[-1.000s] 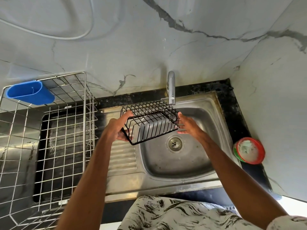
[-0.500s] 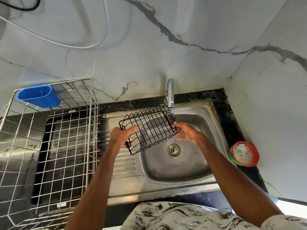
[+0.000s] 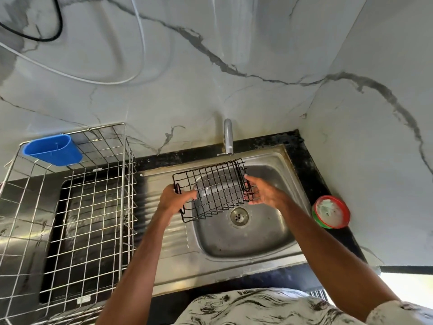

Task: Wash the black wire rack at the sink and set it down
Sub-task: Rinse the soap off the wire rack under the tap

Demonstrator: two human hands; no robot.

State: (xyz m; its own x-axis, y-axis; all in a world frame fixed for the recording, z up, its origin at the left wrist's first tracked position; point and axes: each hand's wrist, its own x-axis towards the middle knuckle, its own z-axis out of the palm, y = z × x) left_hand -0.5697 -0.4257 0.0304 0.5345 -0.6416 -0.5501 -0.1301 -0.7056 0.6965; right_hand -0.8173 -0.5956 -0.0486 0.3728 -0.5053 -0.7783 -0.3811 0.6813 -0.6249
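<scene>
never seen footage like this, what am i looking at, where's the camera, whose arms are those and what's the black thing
There is no machine here. These are a person's two bare arms, filmed by one wide-angle camera worn on their head, looking forward and down, which is why the picture looks bent. The left hand grips one end of a black wire rack. The right hand steadies the other end with fairly straight fingers. Together they hold it above a steel sink, close to the tap. No stream of water shows plainly. To the left stands a silver wire dish drainer with a blue cup hung on its rim. To the right, on the dark counter, sits a round red-rimmed tub.
</scene>
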